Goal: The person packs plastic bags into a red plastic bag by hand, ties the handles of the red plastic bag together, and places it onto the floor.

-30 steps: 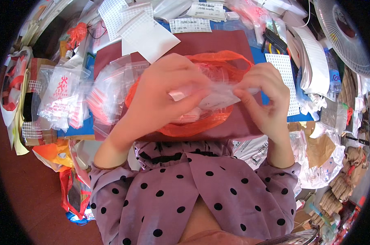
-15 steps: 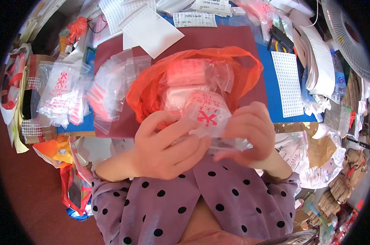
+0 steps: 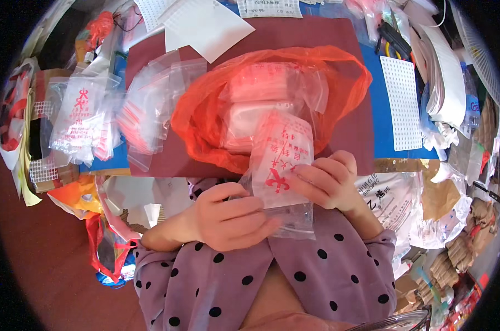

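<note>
Between my two hands is a clear zip-lock bag (image 3: 280, 154) with red print, tilted at the near edge of the dark red board. My left hand (image 3: 230, 218) is closed on its lower left side. My right hand (image 3: 328, 179) pinches the right side, fingers curled over the plastic. Just beyond lies an orange-red plastic carrier bag (image 3: 203, 140), its mouth spread wide. Inside it sit stacked packs of printed bags (image 3: 258, 83). Left of the carrier bag, a fanned pile of clear zip-lock bags (image 3: 150, 110) rests on the board.
The dark red board (image 3: 310, 30) lies on a blue tabletop (image 3: 382, 121). More printed zip-lock bags (image 3: 81, 116) lie at the left. White paper sheets (image 3: 206, 30) are at the back, a dotted label sheet (image 3: 400, 102) at the right, and black-handled pliers (image 3: 394, 41) beyond it.
The printed zip-lock bag, bunched up before, is now spread out longer and upright. My right hand has come lower and left; my left hand has shifted slightly. The view has moved a little.
</note>
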A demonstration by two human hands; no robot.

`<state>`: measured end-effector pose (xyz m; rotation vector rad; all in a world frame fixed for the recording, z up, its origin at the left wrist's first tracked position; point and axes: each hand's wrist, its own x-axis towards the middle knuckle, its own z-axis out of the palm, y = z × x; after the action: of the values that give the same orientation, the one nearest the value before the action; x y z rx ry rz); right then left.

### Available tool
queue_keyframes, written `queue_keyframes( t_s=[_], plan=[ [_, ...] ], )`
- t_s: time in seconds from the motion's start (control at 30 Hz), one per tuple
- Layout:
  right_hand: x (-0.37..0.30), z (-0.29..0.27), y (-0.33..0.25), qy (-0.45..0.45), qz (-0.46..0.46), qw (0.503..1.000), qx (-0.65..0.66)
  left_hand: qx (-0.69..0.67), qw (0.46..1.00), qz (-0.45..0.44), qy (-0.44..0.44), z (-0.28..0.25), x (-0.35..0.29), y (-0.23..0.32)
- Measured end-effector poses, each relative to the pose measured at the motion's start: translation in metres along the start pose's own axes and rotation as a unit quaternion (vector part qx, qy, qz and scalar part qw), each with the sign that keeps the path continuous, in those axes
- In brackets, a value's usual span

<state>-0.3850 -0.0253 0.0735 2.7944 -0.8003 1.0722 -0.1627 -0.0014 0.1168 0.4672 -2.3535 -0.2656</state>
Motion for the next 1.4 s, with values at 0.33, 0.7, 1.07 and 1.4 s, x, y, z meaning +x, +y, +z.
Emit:
queue_keyframes(
  t_s=[0.33,0.7,1.07,1.4],
  plan=[
    [-0.029,0.012,0.004,0.068,0.012,0.997,-0.047,-0.095,0.985,-0.097,-0.108,-0.002,-0.015,0.002],
    [-0.029,0.007,0.006,0.017,0.016,0.999,-0.033,-0.338,0.923,-0.170,-0.070,0.000,-0.014,-0.023],
    [-0.049,0.006,0.023,0.358,0.467,0.786,0.188,0.236,0.938,-0.246,-0.057,0.054,0.026,-0.117],
    [-0.063,0.009,0.022,0.368,0.518,0.733,0.243,0.076,0.911,-0.405,-0.012,0.021,0.030,-0.179]
  ],
)
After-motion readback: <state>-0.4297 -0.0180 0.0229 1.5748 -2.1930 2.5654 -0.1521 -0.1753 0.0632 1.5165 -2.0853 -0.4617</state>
